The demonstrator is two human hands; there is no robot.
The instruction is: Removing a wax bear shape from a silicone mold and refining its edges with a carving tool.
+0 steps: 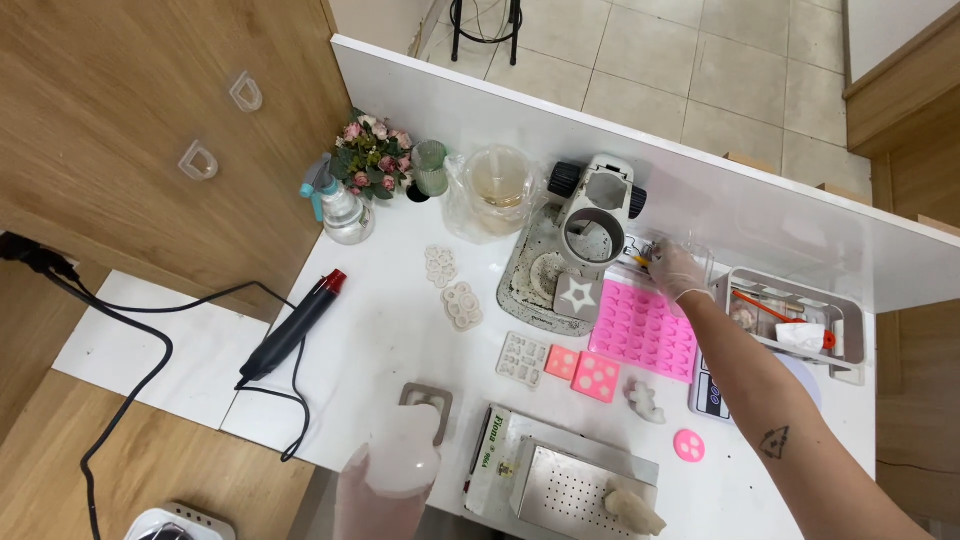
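Gloved right hand (678, 270) perhaps pinches something beside pink mould (643, 332)

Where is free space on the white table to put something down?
Bare table lies between the heat gun and the small molds. It is crowded around the large pink mold, near the right hand.

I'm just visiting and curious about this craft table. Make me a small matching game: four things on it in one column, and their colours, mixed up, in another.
Things:
1. Large silicone mould beside the gloved right hand
2. Spray bottle's trigger
3. Heat gun's nozzle
4. Star-shaped mould

Colours:
A. red
B. white star on grey
C. pink
D. light blue

Pairs: 1-C, 2-D, 3-A, 4-B
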